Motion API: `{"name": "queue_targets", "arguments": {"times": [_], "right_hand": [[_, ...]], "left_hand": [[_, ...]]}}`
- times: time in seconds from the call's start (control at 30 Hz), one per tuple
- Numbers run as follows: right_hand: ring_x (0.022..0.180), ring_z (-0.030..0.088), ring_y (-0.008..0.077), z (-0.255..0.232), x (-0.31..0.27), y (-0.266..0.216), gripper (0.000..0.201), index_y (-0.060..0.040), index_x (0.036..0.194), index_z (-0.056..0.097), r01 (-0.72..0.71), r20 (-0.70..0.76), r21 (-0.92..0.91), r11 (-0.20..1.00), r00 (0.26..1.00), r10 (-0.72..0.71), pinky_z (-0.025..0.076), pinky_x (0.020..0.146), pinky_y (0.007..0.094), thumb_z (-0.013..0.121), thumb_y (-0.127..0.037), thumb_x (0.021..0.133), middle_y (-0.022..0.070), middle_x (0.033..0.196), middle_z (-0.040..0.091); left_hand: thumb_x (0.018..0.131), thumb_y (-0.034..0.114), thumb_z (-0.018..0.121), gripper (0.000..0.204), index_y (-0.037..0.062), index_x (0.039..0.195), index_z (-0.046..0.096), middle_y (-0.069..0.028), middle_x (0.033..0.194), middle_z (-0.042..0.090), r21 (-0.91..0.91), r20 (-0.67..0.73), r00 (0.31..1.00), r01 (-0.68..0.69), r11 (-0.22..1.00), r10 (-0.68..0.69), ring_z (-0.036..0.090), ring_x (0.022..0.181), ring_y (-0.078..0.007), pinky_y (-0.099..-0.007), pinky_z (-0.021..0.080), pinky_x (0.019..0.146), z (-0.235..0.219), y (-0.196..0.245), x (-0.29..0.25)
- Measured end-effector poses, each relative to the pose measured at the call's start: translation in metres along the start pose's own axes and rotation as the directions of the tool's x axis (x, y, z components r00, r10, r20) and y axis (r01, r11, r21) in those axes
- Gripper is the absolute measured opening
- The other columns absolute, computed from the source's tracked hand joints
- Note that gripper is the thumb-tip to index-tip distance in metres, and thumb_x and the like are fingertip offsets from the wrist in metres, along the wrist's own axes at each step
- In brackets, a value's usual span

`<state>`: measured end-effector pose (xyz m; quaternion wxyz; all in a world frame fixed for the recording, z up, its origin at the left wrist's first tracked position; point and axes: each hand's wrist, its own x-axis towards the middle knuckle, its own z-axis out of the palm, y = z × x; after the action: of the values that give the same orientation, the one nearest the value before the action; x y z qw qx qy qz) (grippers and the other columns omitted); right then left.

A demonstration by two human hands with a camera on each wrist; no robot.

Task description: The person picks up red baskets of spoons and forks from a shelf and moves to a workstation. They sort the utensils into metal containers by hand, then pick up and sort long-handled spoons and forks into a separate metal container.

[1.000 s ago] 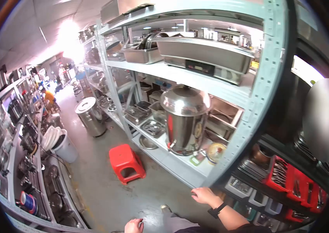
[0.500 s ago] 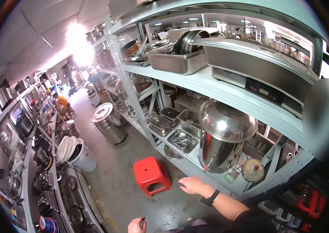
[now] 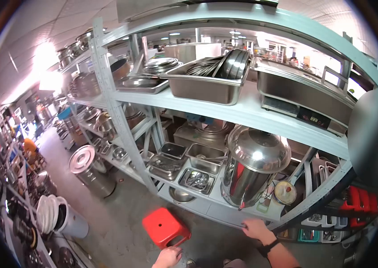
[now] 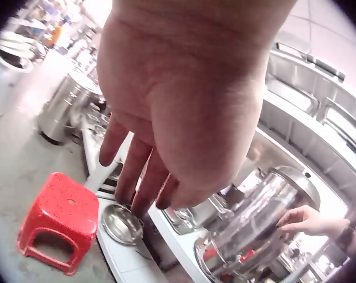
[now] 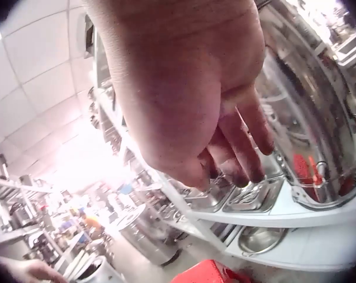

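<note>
By shelf edge (image 3: 224, 213): R hand (image 3: 256, 228) (empty)

Two bare hands, left hand (image 3: 167, 257), right hand (image 3: 256, 228); black wristband (image 3: 269, 247) on the right wrist

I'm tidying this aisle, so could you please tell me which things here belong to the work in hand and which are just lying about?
In hand:
right hand, at the shelf edge
urn, just above that hand
left hand, open, by the red stool

Lying about:
steel pans
bowl
lidded drum
white bucket
</note>
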<state>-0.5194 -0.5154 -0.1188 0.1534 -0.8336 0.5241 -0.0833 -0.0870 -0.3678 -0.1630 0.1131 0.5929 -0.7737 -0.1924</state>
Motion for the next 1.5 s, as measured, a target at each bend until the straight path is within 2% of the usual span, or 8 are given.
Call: {"name": "queue_targets", "arguments": {"times": [0.27, 0.47, 0.83, 0.87, 0.93, 1.1, 1.3, 1.5], "right_hand": [[0.089, 0.073, 0.0351, -0.014, -0.106, -0.052, 0.026, -0.0077, 0.105, 0.074, -0.334, -0.117, -0.017, 0.943, 0.937, 0.329, 0.058, 0.080, 0.0471, 0.073, -0.029, 0.089, 0.0135, 0.094, 0.075], [0.080, 0.074, 0.0319, 0.009, -0.217, -0.085, 0.023, -0.0067, 0.099, 0.075, -0.590, -0.386, 0.123, 0.798, 0.712, 0.586, 0.059, 0.074, 0.0428, 0.078, -0.022, 0.082, 0.0109, 0.084, 0.076], [0.092, 0.071, 0.0390, 0.102, -0.344, -0.179, 0.026, -0.0064, 0.105, 0.070, -0.714, -0.423, 0.220, 0.665, 0.544, 0.724, 0.057, 0.079, 0.0502, 0.073, -0.025, 0.088, 0.0159, 0.097, 0.074], [0.094, 0.070, 0.0401, 0.107, -0.353, -0.193, 0.026, -0.0063, 0.107, 0.069, -0.743, -0.348, 0.235, 0.627, 0.538, 0.768, 0.057, 0.080, 0.0510, 0.072, -0.026, 0.090, 0.0168, 0.098, 0.074], [0.096, 0.069, 0.0410, 0.113, -0.369, -0.225, 0.024, -0.0061, 0.107, 0.067, -0.775, -0.297, 0.281, 0.566, 0.491, 0.819, 0.056, 0.082, 0.0524, 0.069, -0.026, 0.093, 0.0174, 0.097, 0.073], [0.098, 0.071, 0.0407, 0.128, -0.399, -0.301, 0.022, -0.0045, 0.106, 0.067, -0.870, -0.258, 0.349, 0.349, 0.269, 0.928, 0.057, 0.086, 0.0522, 0.070, -0.019, 0.090, 0.0189, 0.100, 0.073], [0.093, 0.071, 0.0389, 0.148, -0.378, -0.407, 0.024, -0.0031, 0.106, 0.067, -0.872, -0.453, 0.458, 0.172, -0.062, 0.889, 0.058, 0.082, 0.0489, 0.073, -0.017, 0.087, 0.0162, 0.098, 0.073], [0.091, 0.072, 0.0394, 0.219, -0.336, -0.559, 0.023, -0.0034, 0.102, 0.066, -0.833, -0.236, 0.496, -0.246, -0.402, 0.885, 0.057, 0.080, 0.0500, 0.073, -0.019, 0.086, 0.0163, 0.092, 0.073]], "left_hand": [[0.098, 0.026, 0.062, 0.029, 0.0078, 0.118, 0.071, -0.0135, 0.112, 0.074, 0.037, 0.164, 0.955, -0.257, 0.966, 0.248, 0.070, 0.107, -0.0329, -0.0477, 0.057, 0.094, -0.025, -0.023, 0.093], [0.100, 0.026, 0.062, 0.031, 0.0050, 0.121, 0.070, -0.0153, 0.112, 0.074, -0.135, 0.193, 0.787, -0.571, 0.810, 0.586, 0.069, 0.109, -0.0364, -0.0464, 0.056, 0.096, 0.002, 0.041, 0.114], [0.097, 0.027, 0.064, 0.031, 0.0069, 0.119, 0.071, -0.0159, 0.116, 0.074, -0.092, 0.399, 0.602, -0.725, 0.683, 0.692, 0.070, 0.111, -0.0353, -0.0472, 0.056, 0.096, 0.003, 0.075, 0.041], [0.097, 0.027, 0.064, 0.031, 0.0069, 0.119, 0.071, -0.0159, 0.116, 0.074, -0.121, 0.475, 0.500, -0.778, 0.617, 0.724, 0.070, 0.111, -0.0353, -0.0472, 0.056, 0.096, 0.002, 0.077, 0.038], [0.096, 0.026, 0.066, 0.030, 0.0062, 0.117, 0.073, -0.0167, 0.117, 0.075, -0.092, 0.478, 0.546, -0.748, 0.657, 0.688, 0.070, 0.111, -0.0359, -0.0472, 0.056, 0.097, 0.000, 0.083, 0.029], [0.094, 0.016, 0.068, 0.026, 0.0034, 0.116, 0.074, -0.0164, 0.113, 0.076, -0.235, 0.382, 0.448, -0.799, 0.554, 0.808, 0.071, 0.108, -0.0366, -0.0462, 0.056, 0.096, -0.004, 0.090, 0.038], [0.094, 0.014, 0.068, 0.025, 0.0039, 0.116, 0.074, -0.0161, 0.109, 0.075, -0.344, 0.471, 0.114, -0.889, 0.301, 0.875, 0.071, 0.105, -0.0362, -0.0460, 0.055, 0.094, -0.003, 0.086, 0.046], [0.092, 0.013, 0.069, 0.024, 0.0035, 0.115, 0.074, -0.0162, 0.107, 0.076, -0.545, 0.495, -0.271, -0.837, 0.052, 0.826, 0.071, 0.104, -0.0357, -0.0453, 0.055, 0.094, 0.024, 0.064, 0.024]]}}
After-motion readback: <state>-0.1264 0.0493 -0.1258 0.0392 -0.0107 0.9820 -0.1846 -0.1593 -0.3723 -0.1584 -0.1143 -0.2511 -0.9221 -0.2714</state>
